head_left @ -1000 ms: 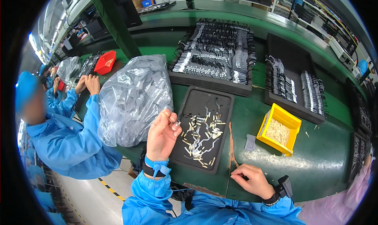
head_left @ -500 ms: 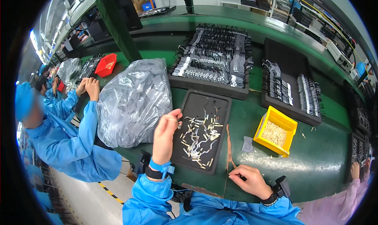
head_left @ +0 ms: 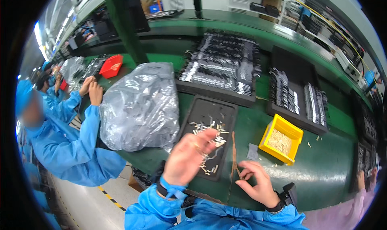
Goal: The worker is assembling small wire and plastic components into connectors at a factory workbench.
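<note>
The left hand has moved rightward, farther over the black tray.

Both forearms come in from the bottom edge, blue sleeves bunched a bit near the wrists. The left forearm is left of bottom center and angles up and to the right. Left hand is around the middle of the frame, pretty blurry — fingers bent and bunched, tips aimed toward upper right, and I honestly can't tell how tight the pinch is. The right forearm sits lower right of center, slanting up-left through the right wrist. Right hand is lower than the left one — fingers curled, thumb and index pointing left. Hands are well apart.
</note>
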Motion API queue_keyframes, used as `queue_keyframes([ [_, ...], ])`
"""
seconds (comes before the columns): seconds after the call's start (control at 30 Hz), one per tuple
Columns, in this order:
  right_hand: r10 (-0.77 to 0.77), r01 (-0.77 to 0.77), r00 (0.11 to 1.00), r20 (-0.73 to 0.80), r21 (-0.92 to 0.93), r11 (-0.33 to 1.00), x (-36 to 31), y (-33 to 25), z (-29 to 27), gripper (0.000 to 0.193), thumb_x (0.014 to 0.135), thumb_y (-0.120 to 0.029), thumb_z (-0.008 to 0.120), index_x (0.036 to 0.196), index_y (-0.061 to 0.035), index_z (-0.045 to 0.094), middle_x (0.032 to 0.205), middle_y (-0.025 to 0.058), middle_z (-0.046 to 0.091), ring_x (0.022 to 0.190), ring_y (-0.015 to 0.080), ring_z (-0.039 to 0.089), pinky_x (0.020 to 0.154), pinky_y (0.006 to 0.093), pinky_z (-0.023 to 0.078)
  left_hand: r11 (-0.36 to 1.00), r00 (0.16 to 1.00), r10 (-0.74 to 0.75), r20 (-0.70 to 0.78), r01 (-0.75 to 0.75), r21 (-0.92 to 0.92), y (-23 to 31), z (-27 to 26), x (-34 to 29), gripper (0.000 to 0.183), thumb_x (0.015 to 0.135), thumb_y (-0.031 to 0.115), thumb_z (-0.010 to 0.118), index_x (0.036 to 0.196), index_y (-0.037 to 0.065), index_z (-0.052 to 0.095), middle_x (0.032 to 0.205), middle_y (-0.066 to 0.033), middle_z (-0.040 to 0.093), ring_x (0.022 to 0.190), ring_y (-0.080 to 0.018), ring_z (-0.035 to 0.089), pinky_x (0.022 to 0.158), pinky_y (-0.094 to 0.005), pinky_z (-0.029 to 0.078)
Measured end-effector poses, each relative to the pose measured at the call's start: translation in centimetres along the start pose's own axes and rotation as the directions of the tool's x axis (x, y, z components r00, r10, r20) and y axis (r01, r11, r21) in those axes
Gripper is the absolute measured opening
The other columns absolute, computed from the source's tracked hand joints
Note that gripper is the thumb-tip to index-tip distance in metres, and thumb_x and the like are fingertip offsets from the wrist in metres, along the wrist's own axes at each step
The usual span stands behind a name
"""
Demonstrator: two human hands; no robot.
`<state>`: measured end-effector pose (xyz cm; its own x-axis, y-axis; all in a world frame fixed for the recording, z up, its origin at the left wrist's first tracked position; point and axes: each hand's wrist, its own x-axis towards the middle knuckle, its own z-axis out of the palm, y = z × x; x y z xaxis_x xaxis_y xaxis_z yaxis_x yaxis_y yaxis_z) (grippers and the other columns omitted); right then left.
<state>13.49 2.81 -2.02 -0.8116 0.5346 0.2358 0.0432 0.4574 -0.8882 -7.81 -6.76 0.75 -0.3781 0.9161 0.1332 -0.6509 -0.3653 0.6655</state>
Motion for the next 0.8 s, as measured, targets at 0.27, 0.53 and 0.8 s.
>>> queue_keyframes([
  [0.27,-0.367,0.290,0.919,-0.148,-0.376,0.880,0.7,-2.0,-1.5,0.022,0.072,-0.008,0.065,0.090,-0.0004,0.054,0.102,0.0145,0.054,0.093,0.0278,0.052,0.082,0.0363,0.042,0.943,0.929,-0.242,0.280,0.294,-0.159,-6.8,4.7,-0.5,0.026,0.094,0.024,0.047,0.112,0.006,0.052,0.136,-0.0068,0.037,0.123,-0.0131,0.034,0.102,-0.0297,0.027],
  [0.53,-0.045,0.073,0.910,-0.413,0.053,0.996,0.4,-0.8,-3.5,0.005,0.084,-0.003,0.053,0.080,-0.0004,0.051,0.087,0.0075,0.055,0.083,0.0153,0.052,0.076,0.0273,0.041,0.968,0.941,-0.251,0.227,0.236,0.090,-7.8,5.5,2.0,0.028,0.096,0.019,0.042,0.120,0.005,0.045,0.120,-0.0018,0.047,0.114,-0.0098,0.040,0.098,-0.0264,0.030],
  [0.8,-0.038,0.008,0.989,-0.146,-0.197,0.980,4.0,-2.4,-8.4,0.006,0.076,0.000,0.061,0.078,0.0008,0.056,0.076,0.0079,0.059,0.070,0.0180,0.058,0.065,0.0279,0.045,0.397,0.890,0.063,0.452,-0.438,0.806,-5.8,7.6,5.7,0.024,0.082,0.011,0.062,0.103,0.000,0.061,0.089,-0.0121,0.059,0.077,-0.0246,0.060,0.069,-0.0308,0.048],
])
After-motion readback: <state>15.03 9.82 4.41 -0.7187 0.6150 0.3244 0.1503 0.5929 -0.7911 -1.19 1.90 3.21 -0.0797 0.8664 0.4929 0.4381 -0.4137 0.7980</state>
